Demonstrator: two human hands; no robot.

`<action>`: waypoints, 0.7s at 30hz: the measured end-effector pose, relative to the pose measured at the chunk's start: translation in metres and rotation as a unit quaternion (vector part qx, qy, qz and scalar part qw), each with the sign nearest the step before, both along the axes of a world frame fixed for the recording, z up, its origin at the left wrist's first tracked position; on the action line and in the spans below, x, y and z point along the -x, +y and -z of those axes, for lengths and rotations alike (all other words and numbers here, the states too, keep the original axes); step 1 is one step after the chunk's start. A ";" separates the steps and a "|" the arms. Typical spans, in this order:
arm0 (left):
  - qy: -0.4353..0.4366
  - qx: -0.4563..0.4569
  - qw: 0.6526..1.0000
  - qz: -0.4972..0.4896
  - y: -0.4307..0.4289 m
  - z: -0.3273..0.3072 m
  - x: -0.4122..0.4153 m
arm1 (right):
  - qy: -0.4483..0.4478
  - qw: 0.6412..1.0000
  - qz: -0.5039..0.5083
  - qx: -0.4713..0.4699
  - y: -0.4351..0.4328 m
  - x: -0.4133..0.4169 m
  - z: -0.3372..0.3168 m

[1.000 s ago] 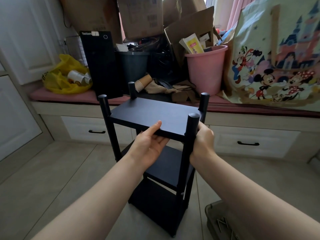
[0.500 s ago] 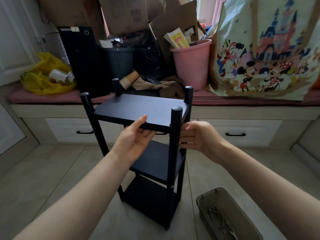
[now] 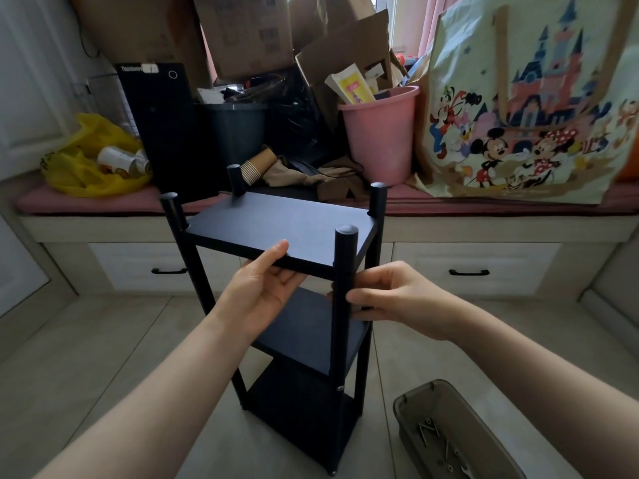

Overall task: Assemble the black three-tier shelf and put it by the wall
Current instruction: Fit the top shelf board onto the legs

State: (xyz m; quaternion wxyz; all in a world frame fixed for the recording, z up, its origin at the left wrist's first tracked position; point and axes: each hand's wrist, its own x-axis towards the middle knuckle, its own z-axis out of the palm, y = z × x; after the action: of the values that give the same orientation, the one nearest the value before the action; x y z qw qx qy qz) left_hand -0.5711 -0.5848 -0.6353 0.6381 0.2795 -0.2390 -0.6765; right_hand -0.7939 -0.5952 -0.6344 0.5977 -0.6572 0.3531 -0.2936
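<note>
shelf (image 3: 311, 333) upright on floor (image 3: 86, 357), centre, before bench (image 3: 484, 229) | left hand (image 3: 259, 292) grips top tier (image 3: 276, 226) at near edge | right hand (image 3: 397, 299) holds near-right post (image 3: 344, 257) | risk: lifting by top tier may strain joints, tilt shelf

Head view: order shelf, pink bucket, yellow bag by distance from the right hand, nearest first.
1. Shelf: at the right hand, whose fingers hold its near post.
2. Pink bucket: on the bench, behind the shelf.
3. Yellow bag: far left end of the bench.
</note>
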 end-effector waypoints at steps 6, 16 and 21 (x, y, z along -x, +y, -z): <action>-0.021 -0.003 1.000 -0.006 0.002 -0.004 -0.010 | -0.017 0.999 0.031 0.031 0.010 -0.017 0.005; -0.017 -0.002 1.000 0.005 0.007 -0.007 -0.008 | 0.014 0.998 0.061 0.026 0.009 -0.012 0.002; -0.022 0.006 1.000 0.010 0.007 -0.008 -0.009 | 0.051 0.998 0.034 0.003 0.005 -0.006 0.001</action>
State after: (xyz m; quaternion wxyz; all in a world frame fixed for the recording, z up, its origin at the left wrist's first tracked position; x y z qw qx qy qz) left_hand -0.5621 -0.5776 -0.6272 0.6272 0.2882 -0.2599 -0.6753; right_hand -0.7883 -0.5904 -0.6351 0.5669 -0.6605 0.4043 -0.2810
